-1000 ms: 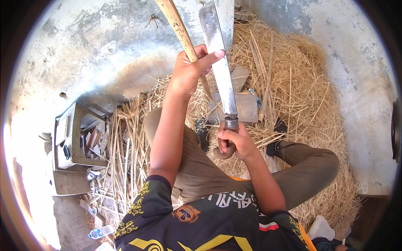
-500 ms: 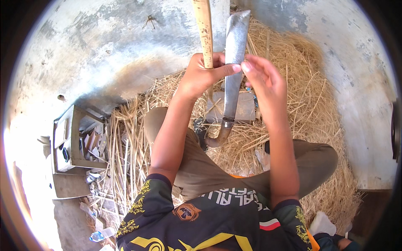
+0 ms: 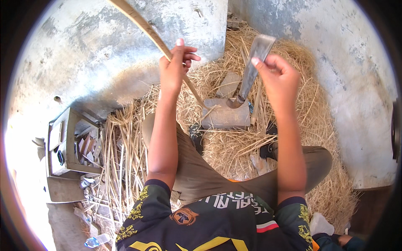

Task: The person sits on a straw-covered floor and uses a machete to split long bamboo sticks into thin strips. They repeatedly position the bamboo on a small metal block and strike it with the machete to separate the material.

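Note:
My left hand [image 3: 172, 73] is wrapped loosely round a long pale bamboo strip [image 3: 146, 29], its thumb pointing up. The strip slants from the upper left down to a wooden block [image 3: 226, 116]. My right hand [image 3: 284, 81] pinches the blade of a machete [image 3: 250, 69] near its broad end. The machete hangs tilted, its curved handle lowest, over the block; whether it touches the block I cannot tell. A wide gap separates the two hands.
Straw and shavings [image 3: 310, 88] cover the floor around my crossed legs. Thin bamboo strips [image 3: 121, 146] lie at the left, beside an overturned wooden stool [image 3: 69, 142] with scraps inside. A plastic bottle [image 3: 97, 240] lies lower left. Grey walls [image 3: 176, 21] rise ahead.
My hands have moved apart, and the left one has come off the blade. The bamboo strip now leans left. The machete has shifted right and tilted, its handle farther from me.

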### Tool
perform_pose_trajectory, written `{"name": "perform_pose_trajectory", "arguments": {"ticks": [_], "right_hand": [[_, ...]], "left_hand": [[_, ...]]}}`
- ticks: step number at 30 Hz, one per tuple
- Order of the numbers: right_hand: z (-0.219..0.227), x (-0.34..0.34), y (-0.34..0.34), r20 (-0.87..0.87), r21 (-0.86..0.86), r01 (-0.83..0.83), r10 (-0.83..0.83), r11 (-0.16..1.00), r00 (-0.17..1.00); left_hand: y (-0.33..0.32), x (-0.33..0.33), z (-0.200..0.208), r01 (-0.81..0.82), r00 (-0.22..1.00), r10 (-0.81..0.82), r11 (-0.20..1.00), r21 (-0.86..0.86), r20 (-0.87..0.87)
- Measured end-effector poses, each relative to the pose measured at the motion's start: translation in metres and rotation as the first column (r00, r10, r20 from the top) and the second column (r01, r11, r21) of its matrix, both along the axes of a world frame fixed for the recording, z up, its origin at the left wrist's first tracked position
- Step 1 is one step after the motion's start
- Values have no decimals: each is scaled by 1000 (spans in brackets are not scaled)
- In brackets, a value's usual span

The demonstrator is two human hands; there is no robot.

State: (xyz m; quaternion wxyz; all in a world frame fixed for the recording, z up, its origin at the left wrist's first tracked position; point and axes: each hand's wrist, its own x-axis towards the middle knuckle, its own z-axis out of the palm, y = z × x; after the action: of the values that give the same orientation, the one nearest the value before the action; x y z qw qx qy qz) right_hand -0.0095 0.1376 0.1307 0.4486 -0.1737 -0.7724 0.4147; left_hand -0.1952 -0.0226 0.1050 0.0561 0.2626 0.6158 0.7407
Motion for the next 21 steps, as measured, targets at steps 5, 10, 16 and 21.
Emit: {"name": "perform_pose_trajectory", "arguments": {"ticks": [5,10,16,21], "right_hand": [[-128,-28,30,205,45,92,-99,995,974],[-135,-40,51,202,-59,181,-166,982,965],[-89,-35,64,293,90,215,-232,972,928],[-23,-28,62,255,135,276,-303,952,918]], "left_hand": [[-16,-15,-1,-61,997,59,998,26,58],[-16,-11,0,-27,996,28,1000,-12,84],[-12,-10,-2,32,999,-32,999,-5,27],[-16,-13,-8,35,999,-35,999,-23,-14]]}}
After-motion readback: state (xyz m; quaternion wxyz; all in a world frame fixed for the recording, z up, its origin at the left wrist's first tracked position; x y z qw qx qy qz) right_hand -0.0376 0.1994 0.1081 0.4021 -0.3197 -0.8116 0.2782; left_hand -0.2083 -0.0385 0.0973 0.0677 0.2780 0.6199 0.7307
